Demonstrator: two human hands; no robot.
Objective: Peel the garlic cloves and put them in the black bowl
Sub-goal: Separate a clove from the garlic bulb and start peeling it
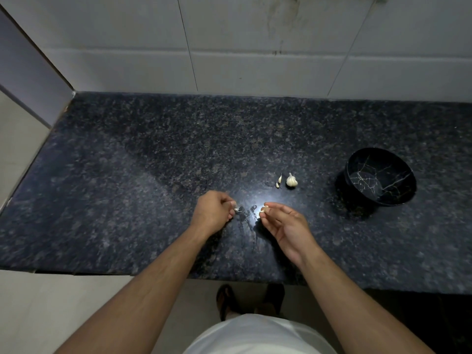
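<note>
My right hand [283, 223] pinches a pale garlic clove [263, 210] between thumb and fingertips, just above the dark counter. My left hand [213, 212] is curled, and a small white scrap of garlic skin [236, 209] shows at its fingertips. The two hands are a short gap apart. Behind them on the counter lie a small garlic bulb [291, 180] and a single loose clove [279, 181] to its left. The black bowl [380, 176] with thin white vein lines stands at the right, tilted toward me; I see nothing inside it.
The speckled black granite counter [153, 175] runs to a white tiled wall [255, 47] at the back and ends at a wall corner on the left. Its front edge is just below my forearms. My feet in sandals show on the floor below.
</note>
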